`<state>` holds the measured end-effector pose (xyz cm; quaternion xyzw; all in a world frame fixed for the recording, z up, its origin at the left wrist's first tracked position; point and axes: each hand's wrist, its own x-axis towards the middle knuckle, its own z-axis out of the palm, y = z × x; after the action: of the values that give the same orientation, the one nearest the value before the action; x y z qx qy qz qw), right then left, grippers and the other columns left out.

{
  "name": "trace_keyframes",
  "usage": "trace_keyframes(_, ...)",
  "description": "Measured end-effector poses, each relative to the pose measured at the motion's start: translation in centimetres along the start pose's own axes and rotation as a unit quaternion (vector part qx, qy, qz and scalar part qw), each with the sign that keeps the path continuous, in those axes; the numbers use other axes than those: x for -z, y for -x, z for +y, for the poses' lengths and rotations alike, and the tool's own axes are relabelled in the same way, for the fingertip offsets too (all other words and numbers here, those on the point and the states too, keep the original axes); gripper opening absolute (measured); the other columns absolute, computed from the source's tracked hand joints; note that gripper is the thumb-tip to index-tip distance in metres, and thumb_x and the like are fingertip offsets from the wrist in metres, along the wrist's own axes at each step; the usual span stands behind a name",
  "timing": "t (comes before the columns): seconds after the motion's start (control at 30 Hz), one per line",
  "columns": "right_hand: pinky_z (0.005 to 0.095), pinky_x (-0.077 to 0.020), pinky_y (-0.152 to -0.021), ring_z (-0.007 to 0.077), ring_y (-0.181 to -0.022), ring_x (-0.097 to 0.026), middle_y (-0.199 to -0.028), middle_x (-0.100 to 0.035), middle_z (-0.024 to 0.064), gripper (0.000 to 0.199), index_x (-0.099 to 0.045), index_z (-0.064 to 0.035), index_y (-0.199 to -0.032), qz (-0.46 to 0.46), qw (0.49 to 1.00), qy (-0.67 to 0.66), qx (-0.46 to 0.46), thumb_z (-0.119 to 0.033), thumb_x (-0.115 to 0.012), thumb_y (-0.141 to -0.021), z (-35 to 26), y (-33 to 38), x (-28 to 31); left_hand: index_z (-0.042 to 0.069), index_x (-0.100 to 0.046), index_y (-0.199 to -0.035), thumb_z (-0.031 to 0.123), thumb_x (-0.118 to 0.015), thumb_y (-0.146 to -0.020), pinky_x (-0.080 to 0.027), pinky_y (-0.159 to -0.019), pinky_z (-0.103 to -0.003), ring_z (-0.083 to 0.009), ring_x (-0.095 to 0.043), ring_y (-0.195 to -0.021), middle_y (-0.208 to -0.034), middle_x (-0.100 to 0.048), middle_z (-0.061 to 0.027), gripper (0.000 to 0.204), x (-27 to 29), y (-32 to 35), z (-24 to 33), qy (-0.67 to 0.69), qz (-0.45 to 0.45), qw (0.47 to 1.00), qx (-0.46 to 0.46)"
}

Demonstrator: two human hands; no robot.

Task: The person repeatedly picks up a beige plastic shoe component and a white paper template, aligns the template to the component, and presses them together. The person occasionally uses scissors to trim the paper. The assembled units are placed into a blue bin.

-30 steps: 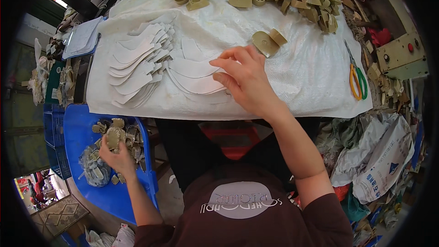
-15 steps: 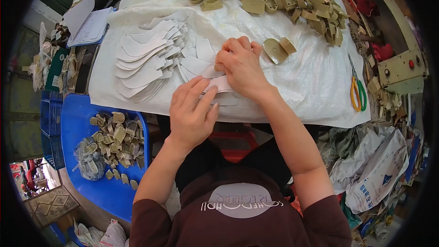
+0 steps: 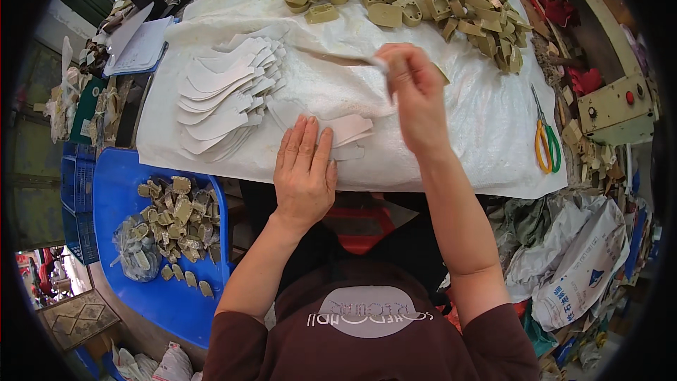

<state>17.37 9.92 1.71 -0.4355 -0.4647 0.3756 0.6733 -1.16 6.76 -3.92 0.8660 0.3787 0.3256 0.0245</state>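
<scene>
My left hand lies flat, fingers stretched out, over a small stack of white curved cut pieces near the table's front edge. My right hand is raised to the right of it, blurred by motion. Its thumb and fingers pinch a thin white piece, whose outline is smeared and seen nearly edge-on. Behind the right hand an olive heel-shaped part shows only in part. Left of my left hand, a larger fanned pile of white curved pieces lies on the white sheet.
Olive heel-shaped parts are heaped at the table's back. Scissors with orange and green handles lie at the right. A blue tub with coated parts stands at the lower left. A control box stands at the far right.
My right hand has lifted away from the small stack and moved right, with a white piece in its fingers. My left hand has settled flat on the pieces.
</scene>
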Motion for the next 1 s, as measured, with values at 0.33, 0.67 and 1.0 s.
trace_keyframes(0.33, 0.0394, -0.0282, -0.087, 0.0233, -0.103, -0.046, -0.103, -0.056, 0.001, 0.012, -0.062, -0.0116, -0.076, -0.181, 0.836, 0.472, 0.211, -0.001, -0.058, -0.071, 3.2, 3.3, -1.2, -0.001, -0.064, -0.092, -0.002, -0.05, -0.074, -0.039, -0.094, -0.044, -0.0404, -0.051, -0.11, -0.108, -0.058, -0.0211, 0.023, 1.9, 1.0, -0.3, 0.081, 0.098, 0.99, 0.067)
trace_keyframes(0.67, 0.0398, -0.0274, -0.09, 0.0237, -0.104, -0.045, -0.101, -0.055, 0.002, 0.013, -0.059, -0.011, -0.076, -0.187, 0.823, 0.476, 0.249, 0.0, -0.059, -0.068, 2.6, 3.6, -1.0, 0.002, -0.059, -0.115, 0.008, -0.056, -0.082, -0.03, -0.102, -0.043, -0.0268, -0.052, -0.118, -0.118, -0.059, -0.0136, 0.033, 2.9, -2.7, -2.2, -0.026, -0.072, 0.997, 0.024)
trace_keyframes(1.0, 0.0332, -0.0431, -0.075, 0.0251, -0.087, -0.051, -0.094, -0.055, 0.0106, 0.013, -0.055, -0.004, -0.085, 0.062, 0.965, 0.233, 0.105, 0.007, -0.056, -0.078, -3.7, 6.5, 4.9, -0.001, -0.059, -0.114, 0.013, -0.057, -0.082, -0.023, -0.107, -0.045, -0.0395, -0.037, -0.128, -0.128, -0.049, -0.0251, 0.035, 4.3, -2.6, 1.2, -0.016, -0.071, 0.997, 0.019)
